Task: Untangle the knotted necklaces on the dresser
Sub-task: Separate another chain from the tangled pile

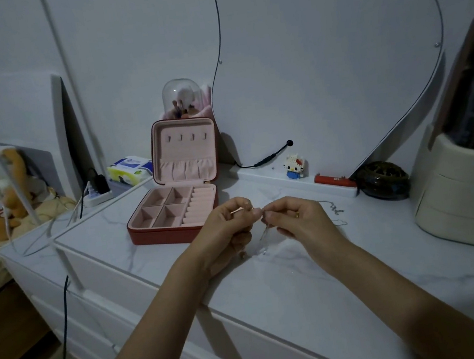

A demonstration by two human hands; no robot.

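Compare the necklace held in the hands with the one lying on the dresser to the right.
The held necklace is lifted, pinched between the left hand and right hand, its strands hanging down; the other necklace lies loose on the dresser, touched by neither hand. The held one sits centrally in front of the jewellery box; the other lies further right. Both are thin, pale chains.
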